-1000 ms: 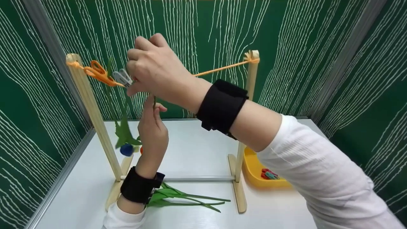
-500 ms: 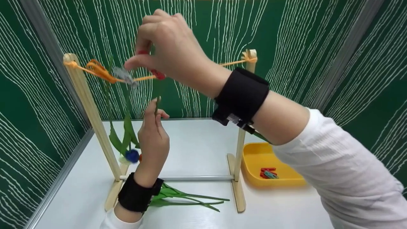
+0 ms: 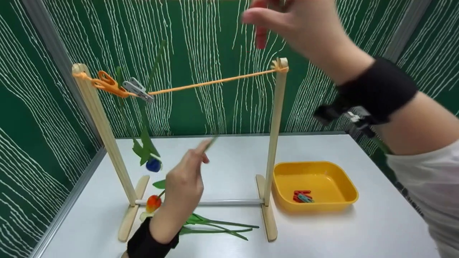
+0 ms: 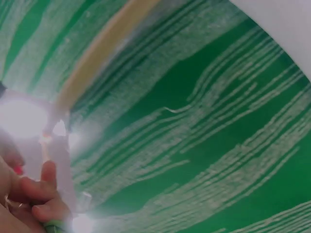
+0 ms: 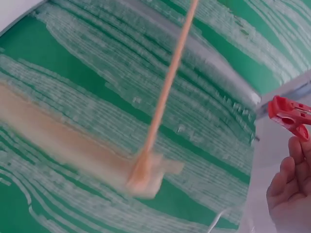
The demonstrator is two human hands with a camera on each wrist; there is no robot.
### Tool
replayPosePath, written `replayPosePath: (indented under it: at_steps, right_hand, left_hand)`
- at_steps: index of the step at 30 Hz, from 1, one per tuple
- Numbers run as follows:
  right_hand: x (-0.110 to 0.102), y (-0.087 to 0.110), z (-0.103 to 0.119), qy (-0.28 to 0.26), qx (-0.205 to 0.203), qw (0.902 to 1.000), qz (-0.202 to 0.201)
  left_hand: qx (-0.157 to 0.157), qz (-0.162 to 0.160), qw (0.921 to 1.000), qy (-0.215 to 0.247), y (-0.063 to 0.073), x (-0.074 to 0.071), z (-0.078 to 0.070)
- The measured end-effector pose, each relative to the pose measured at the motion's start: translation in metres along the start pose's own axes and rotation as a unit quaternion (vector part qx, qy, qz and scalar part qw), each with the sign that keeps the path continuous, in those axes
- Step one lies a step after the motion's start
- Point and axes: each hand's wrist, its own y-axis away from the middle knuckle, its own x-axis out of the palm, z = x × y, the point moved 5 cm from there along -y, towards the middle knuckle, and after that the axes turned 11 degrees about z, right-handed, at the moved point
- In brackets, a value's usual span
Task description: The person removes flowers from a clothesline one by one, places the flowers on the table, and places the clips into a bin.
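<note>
My left hand holds an artificial orange-red tulip by its stem, bloom downward. The blurred stem rises past the fingertips. Part of the flower is hidden behind the hand. High on the right, my right hand pinches a red clothespin, away from the orange cord. The right wrist view also shows this red clothespin at the fingertips. An orange clothespin and a grey clothespin clip upside-down flowers to the cord, among them a blue tulip.
The cord sags between two wooden posts of a stand. A yellow tray at the right holds several red and teal clothespins. Green flower stems lie on the white table in front of the crossbar.
My right hand has moved up and right, away from the cord, carrying the red clothespin. My left hand has come down and slightly right with the orange-red tulip. The hanging flowers have swung a little.
</note>
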Motion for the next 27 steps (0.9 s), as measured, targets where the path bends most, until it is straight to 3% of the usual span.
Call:
replayPosePath:
  at_steps: [3, 7, 11, 15, 18, 22, 25, 27]
  right_hand:
    - [-0.017, 0.027, -0.023, -0.013, 0.070, 0.9972, -0.019]
    - [-0.028, 0.071, -0.069, -0.051, 0.184, 0.9812, -0.027]
    - [-0.019, 0.122, -0.115, -0.081, 0.277, 0.9572, 0.019]
    - [0.013, 0.173, -0.151, -0.074, 0.347, 0.9296, 0.100]
    - [0.047, 0.211, -0.172, -0.082, 0.370, 0.9104, 0.167]
    - [0.098, 0.260, -0.188, -0.087, 0.350, 0.8970, 0.255]
    - [0.134, 0.296, -0.195, -0.094, 0.331, 0.8857, 0.312]
    - [0.154, 0.317, -0.198, -0.093, 0.323, 0.8783, 0.339]
  left_hand:
    - [0.034, 0.036, 0.9985, -0.023, 0.010, 0.004, -0.015]
    - [0.050, 0.136, 0.9884, -0.044, 0.034, 0.018, -0.019]
    - [0.048, 0.248, 0.9665, -0.044, 0.063, 0.037, -0.011]
    - [0.041, 0.343, 0.9379, -0.027, 0.091, 0.055, -0.004]
    - [0.029, 0.413, 0.9101, -0.019, 0.108, 0.070, 0.004]
    - [-0.008, 0.486, 0.8735, -0.033, 0.125, 0.087, 0.022]
    - [-0.035, 0.507, 0.8598, -0.047, 0.137, 0.096, 0.035]
    - [-0.035, 0.507, 0.8598, -0.052, 0.144, 0.101, 0.040]
